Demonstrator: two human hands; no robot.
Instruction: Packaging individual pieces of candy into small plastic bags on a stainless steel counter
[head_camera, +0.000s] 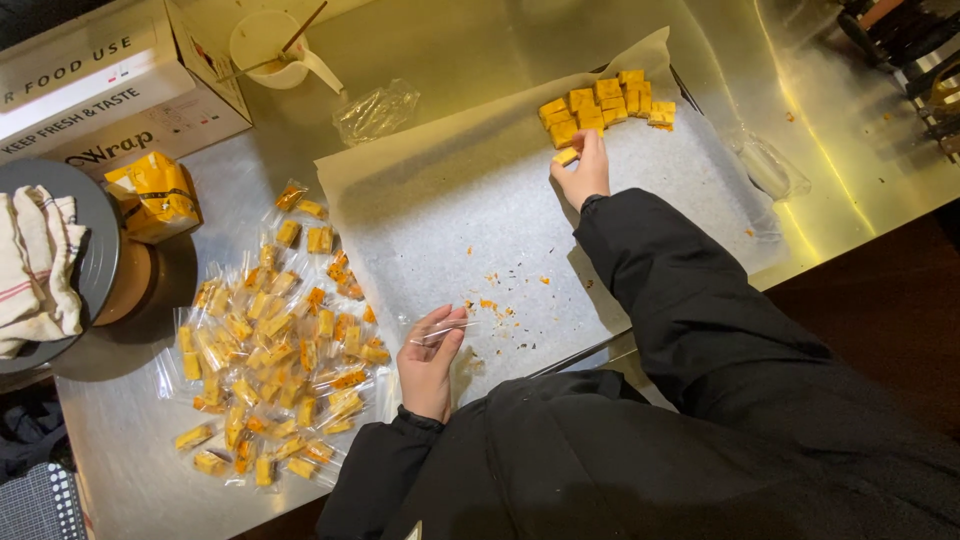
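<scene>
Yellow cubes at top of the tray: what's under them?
The yellow cubes sit on white parchment paper lining a tray on the steel table. The right hand touches one cube. The tray itself is almost wholly covered.

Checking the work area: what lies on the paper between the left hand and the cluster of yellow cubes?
In the head view, only scattered orange crumbs on bare parchment paper between left hand and cubes.

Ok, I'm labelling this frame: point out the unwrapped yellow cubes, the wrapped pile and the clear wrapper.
unwrapped yellow cubes (604, 103), head view, middle of the cluster
wrapped pile (275, 350), head view, centre of the heap
clear wrapper (440, 330), head view, on the film in the left hand
</scene>
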